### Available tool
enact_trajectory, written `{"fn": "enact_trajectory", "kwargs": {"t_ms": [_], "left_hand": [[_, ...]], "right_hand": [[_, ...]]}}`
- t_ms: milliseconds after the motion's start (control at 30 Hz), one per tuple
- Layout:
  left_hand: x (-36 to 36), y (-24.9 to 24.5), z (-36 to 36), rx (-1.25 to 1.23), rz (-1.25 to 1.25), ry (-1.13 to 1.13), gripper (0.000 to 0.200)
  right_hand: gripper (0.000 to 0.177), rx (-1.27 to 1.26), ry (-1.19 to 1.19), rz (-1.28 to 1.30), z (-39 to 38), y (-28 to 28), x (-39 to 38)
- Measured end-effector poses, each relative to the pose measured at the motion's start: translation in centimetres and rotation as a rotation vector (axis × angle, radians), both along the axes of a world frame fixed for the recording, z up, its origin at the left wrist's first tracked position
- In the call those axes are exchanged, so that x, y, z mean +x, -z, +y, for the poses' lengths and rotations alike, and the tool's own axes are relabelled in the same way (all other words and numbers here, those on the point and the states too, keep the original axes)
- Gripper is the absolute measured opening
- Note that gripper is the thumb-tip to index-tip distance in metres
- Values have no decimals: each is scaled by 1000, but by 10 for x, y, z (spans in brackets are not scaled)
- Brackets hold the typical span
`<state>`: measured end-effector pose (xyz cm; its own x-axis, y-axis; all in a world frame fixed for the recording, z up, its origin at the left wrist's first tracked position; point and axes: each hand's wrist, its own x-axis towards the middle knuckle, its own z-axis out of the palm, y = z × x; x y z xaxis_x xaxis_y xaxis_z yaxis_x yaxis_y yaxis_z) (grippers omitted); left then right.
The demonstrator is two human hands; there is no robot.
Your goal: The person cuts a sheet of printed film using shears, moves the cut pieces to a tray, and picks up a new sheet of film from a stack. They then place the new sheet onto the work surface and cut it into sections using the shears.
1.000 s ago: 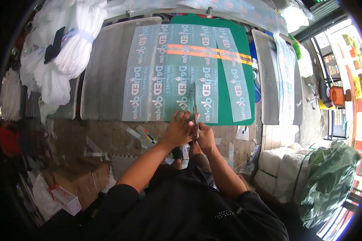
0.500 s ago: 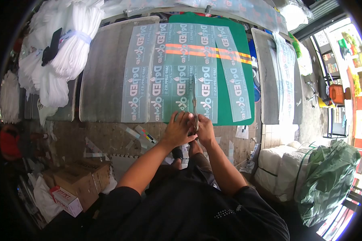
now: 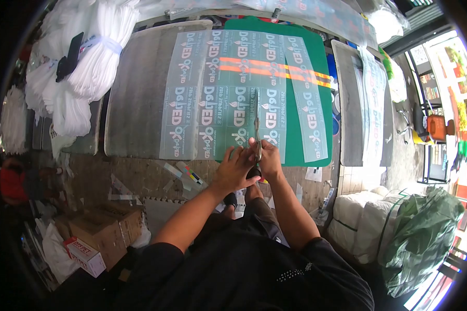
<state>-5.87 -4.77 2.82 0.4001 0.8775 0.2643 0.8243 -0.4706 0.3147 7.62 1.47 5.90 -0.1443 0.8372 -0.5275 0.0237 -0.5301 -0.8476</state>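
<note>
- The right hand (image 3: 267, 158) is closed around the handles of long steel scissors (image 3: 256, 124), whose blades lie along the printed clear film sheet (image 3: 213, 98).
- The left hand (image 3: 233, 168) lies open, fingers spread, pressing the sheet's near edge.
- A green cutting mat (image 3: 254, 25) lies underneath.

Printed film sheet (image 3: 218, 103) — translucent, rows of mirrored red-and-white logos, orange band across it — lies flat, partly over a green mat (image 3: 291, 149). Scissors (image 3: 256, 132) — blades pointing away, set into the sheet's near edge.
</note>
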Motion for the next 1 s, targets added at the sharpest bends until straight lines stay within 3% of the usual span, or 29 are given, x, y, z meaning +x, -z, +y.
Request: {"fn": "enact_trajectory", "kwargs": {"t_ms": [667, 1000], "left_hand": [[1, 2, 3, -28, 2, -6, 84], [2, 2, 5, -5, 36, -30, 81]], "right_hand": [[46, 26, 22, 58, 86, -3, -15], [47, 28, 16, 78, 135, -7, -23]]}}
